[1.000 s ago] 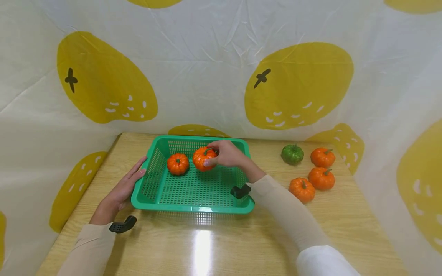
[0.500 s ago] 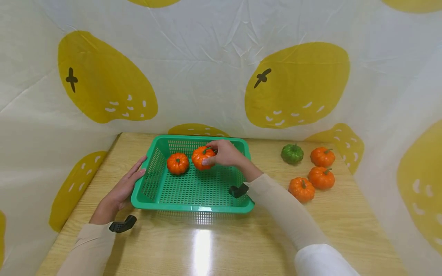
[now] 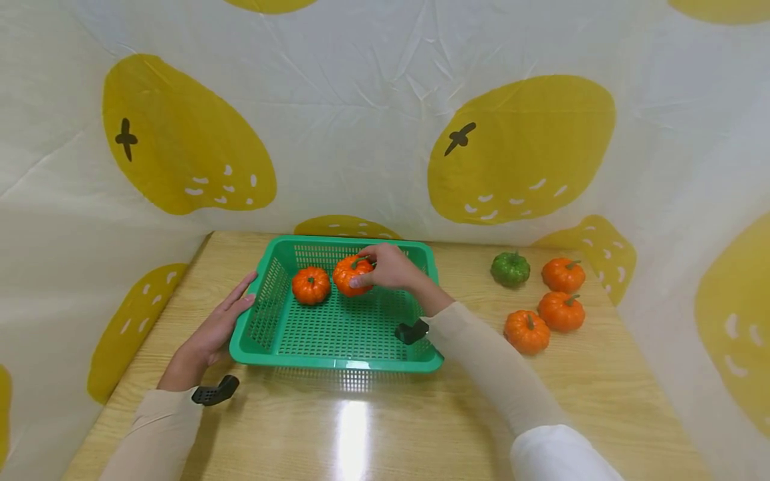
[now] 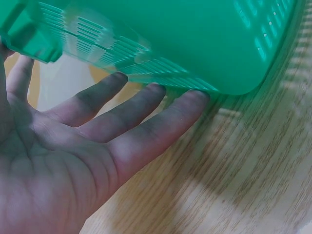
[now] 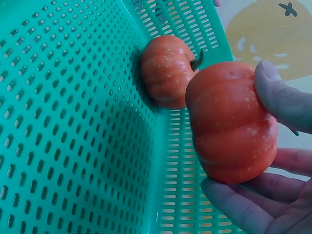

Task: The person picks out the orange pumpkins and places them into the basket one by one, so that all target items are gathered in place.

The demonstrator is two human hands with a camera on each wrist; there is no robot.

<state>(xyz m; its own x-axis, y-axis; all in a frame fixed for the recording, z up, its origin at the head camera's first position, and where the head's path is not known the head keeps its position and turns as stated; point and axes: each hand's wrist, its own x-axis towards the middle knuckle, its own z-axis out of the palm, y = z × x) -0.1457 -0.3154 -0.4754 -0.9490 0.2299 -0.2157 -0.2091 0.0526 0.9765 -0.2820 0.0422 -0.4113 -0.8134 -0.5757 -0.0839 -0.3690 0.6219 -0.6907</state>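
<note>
We see a bright green basket (image 3: 385,365) patterned with rows of slots. The held pumpkin (image 3: 345,277) and the pumpkin inside the basket (image 3: 311,287) show us orange skins with pale flecks; three other pumpkins (image 3: 527,333) are orange too, and the last pumpkin (image 3: 510,269) is dark green. We note tan, streaky grain on the table (image 3: 277,427), beige sleeves (image 3: 159,427), and yellow lemons (image 3: 523,147) with white dashes printed across the off-white cloth (image 3: 349,133).
</note>
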